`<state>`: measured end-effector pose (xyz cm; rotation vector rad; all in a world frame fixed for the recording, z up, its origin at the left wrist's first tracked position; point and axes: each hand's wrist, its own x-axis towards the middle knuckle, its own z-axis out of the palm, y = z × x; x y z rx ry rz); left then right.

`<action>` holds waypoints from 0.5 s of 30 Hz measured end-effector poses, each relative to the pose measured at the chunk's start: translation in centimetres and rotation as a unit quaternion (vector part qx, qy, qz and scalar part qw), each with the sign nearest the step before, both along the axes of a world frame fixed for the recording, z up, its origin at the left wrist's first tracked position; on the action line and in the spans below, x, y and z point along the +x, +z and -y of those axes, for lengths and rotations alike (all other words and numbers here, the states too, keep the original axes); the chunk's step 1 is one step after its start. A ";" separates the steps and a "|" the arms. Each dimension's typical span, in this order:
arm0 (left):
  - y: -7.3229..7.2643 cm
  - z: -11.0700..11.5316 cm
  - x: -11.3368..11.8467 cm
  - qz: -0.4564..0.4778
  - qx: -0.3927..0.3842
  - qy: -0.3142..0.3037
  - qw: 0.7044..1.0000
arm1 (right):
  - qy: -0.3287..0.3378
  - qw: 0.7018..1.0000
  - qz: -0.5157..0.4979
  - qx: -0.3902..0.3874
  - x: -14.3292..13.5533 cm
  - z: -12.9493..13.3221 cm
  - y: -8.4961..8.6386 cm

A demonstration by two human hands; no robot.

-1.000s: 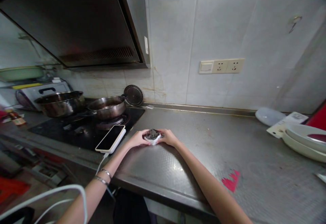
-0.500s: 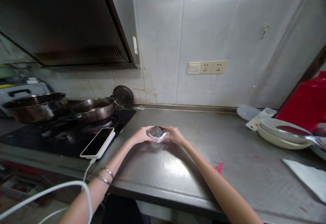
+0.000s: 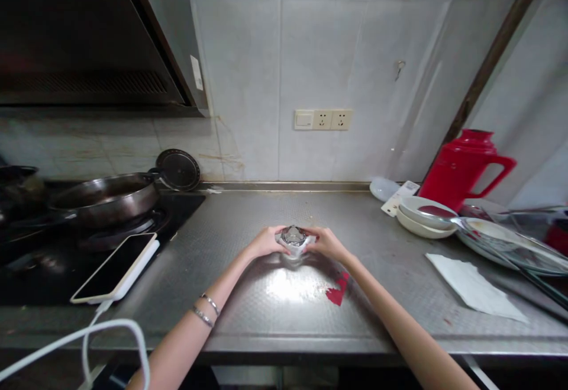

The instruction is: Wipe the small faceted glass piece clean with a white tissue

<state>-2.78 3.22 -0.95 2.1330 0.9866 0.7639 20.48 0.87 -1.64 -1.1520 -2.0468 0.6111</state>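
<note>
Both my hands hold one small round object (image 3: 293, 235) low over the steel counter, or resting on it; I cannot tell which. Its top looks silvery and clear, perhaps metal or glass, and something white and thin, like tissue, wraps its lower part. My left hand (image 3: 267, 242) pinches its left side with thumb and fingers. On the opposite side, my right hand (image 3: 327, 244) grips it the same way. Its exact kind is too small to make out. A ragged red scrap (image 3: 338, 289) lies on the counter beside my right forearm.
On the left, a phone (image 3: 116, 267) with a white cable lies by the hob, which bears a steel pan (image 3: 104, 200). Rightward are stacked bowls (image 3: 426, 227), a red thermos jug (image 3: 465, 168), a white paper sheet (image 3: 474, 286) and a plate (image 3: 488, 233) with utensils.
The view has turned to the right, bringing the whole red jug into sight. Both hands still hold the round object, and more white material shows around it.
</note>
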 end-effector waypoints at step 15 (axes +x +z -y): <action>-1.4 0.6 1.8 -0.005 -0.016 -0.010 1.000 | 0.000 1.000 0.000 -0.026 1.6 0.8 -0.7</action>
